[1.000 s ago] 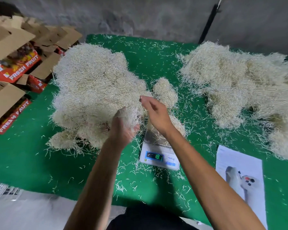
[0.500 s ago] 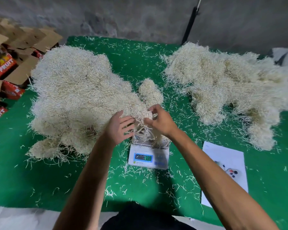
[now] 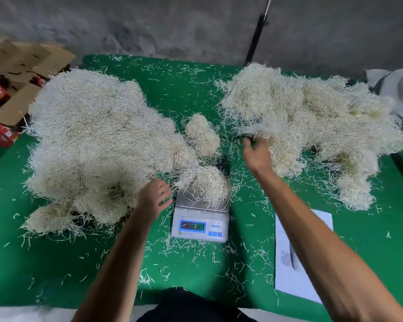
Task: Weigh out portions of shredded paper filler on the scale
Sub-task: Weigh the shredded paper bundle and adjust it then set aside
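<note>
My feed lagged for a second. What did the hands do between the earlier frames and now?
The right hand left the scale and swung out to the right pile, its grip closing on a tuft at the pile's near edge. The left hand let go of the filler and dropped back, open, beside the scale's left side. The portion on the scale, the left pile and the paper sheet stayed put.

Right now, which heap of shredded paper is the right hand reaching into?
The big heap on the right: the right hand touches its near edge. The left heap and the clump on the scale sit apart from it.
</note>
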### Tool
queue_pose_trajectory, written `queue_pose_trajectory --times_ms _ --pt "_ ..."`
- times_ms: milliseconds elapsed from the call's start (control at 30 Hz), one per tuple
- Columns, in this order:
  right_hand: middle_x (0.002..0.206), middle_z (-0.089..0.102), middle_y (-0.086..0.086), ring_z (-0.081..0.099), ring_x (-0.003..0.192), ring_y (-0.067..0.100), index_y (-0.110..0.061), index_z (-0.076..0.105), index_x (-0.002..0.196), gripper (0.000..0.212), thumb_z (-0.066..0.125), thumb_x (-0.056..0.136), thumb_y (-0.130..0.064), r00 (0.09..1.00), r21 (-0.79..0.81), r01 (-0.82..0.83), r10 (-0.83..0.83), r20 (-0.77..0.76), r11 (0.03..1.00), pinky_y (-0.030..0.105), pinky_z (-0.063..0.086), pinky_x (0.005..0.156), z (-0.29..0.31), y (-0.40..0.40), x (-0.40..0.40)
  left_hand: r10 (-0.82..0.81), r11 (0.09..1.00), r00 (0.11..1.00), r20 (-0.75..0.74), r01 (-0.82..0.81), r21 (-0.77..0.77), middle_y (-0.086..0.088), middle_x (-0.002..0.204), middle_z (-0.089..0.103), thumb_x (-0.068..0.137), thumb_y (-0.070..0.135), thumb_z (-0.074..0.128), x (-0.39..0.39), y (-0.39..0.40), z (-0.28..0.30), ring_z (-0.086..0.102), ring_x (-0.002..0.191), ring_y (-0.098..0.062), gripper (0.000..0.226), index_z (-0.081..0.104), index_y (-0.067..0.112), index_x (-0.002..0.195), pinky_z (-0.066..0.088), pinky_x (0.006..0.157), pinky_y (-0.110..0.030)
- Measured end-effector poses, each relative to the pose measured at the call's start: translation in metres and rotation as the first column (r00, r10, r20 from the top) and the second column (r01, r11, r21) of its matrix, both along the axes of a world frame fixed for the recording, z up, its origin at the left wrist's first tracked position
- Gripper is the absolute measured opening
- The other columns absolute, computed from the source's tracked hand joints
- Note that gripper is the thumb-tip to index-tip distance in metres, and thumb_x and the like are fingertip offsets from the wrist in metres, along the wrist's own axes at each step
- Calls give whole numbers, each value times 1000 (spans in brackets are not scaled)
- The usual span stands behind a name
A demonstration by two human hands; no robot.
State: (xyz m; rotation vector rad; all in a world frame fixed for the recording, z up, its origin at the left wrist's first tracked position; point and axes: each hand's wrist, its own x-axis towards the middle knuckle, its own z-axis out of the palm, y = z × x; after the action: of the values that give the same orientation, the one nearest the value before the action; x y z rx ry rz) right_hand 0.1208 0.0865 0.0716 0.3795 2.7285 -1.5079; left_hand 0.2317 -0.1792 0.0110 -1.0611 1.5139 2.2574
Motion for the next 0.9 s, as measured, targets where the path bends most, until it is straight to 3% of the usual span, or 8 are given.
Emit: queue_pose_trajectory --times_ms 167,233,333,500,667,733,833,900 --pt "139 61 16 66 119 31 -7 48 144 45 43 110 -37 962 39 -210 199 190 977 45 54 103 -53 -35 43 -130 917 991 -26 110 -384 -7 142 50 106 32 45 -24 25 -7 57 95 -18 41 45 24 147 55 80 -43" --pt "103 71 11 73 84 15 -7 59 123 38 38 112 -37 946 36 -287 277 166 957 40 64 77 -74 -49 65 -258 834 966 -33 205 -513 5 119 61 108 38 41 -29 36 -6 48 72 -4 44 44 26 150 54 65 -26" --pt "103 72 8 70 76 -2 -6 48 142 55 38 109 -49 937 -45 -321 324 130 946 28 63 68 -91 -71 87 -417 695 909 19 333 -637 17 94 63 107 43 39 -30 47 -8 47 70 3 47 51 19 146 45 54 -8" --pt "164 35 7 40 146 26 -22 18 163 108 52 83 -86 969 -436 53 59 240 898 53 35 119 -84 -90 80 -426 861 904 16 411 -299 7 124 61 99 52 51 -15 58 -9 58 103 -17 37 71 27 117 49 75 -34" --pt "131 59 5 57 117 20 -16 29 159 95 77 81 -44 984 -604 162 -82 158 780 47 49 103 -56 -99 51 -160 985 986 -42 162 54 -15 130 57 92 64 54 -7 55 -3 58 115 -32 54 62 15 112 55 82 -59" --pt "98 68 -1 62 83 13 -16 53 140 63 71 83 -38 996 -501 -86 62 -65 861 37 53 77 -42 -103 57 -146 975 980 -134 166 149 -12 129 62 84 60 64 -9 50 11 60 122 -31 49 66 24 118 53 88 -63" --pt "136 66 2 58 125 14 -15 67 130 44 61 93 -39 804 87 -487 484 -345 869 36 36 115 -47 -109 75 -41 993 985 -168 58 102 14 110 73 83 62 60 -20 32 17 69 102 -2 35 67 40 109 57 87 -29" --pt "150 55 -3 47 140 10 -24 66 128 40 56 99 -50 771 39 -517 486 -411 855 31 28 121 -40 -121 82 -54 998 987 -152 55 5 12 109 71 91 71 40 -23 36 26 68 105 -7 45 63 36 109 57 88 -29"
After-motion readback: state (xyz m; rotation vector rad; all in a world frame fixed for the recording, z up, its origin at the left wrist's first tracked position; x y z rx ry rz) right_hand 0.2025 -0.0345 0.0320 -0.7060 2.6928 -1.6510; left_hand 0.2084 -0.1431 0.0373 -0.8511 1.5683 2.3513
